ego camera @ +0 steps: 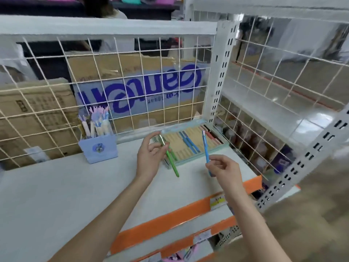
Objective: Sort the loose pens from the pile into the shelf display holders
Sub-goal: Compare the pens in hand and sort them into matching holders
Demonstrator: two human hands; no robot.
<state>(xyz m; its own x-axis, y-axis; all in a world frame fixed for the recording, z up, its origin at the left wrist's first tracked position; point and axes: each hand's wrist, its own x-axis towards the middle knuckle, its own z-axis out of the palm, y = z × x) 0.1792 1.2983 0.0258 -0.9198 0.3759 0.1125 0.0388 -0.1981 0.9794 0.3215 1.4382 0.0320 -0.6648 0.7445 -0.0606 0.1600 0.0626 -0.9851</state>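
Note:
My left hand (pixel 149 157) pinches a green pen (pixel 171 159) that slants down to the right over the white shelf (pixel 75 186). My right hand (pixel 223 171) pinches the lower end of a blue pen (pixel 205 148), which points up and slightly left. Behind both hands a flat display tray (pixel 219 147) lies at the shelf's back right corner, with ribbed slots, two blue pens (pixel 188 141) in the middle and reddish pens at its right side. A light-blue pen holder box (pixel 99 148) with several decorated pens stands at the back left.
A white wire grid (pixel 132 82) closes the shelf's back and right side, with cardboard boxes behind it. A perforated upright post (pixel 221 76) stands at the back right corner. An orange price strip (pixel 170 218) runs along the shelf's front edge, with lower shelves beneath.

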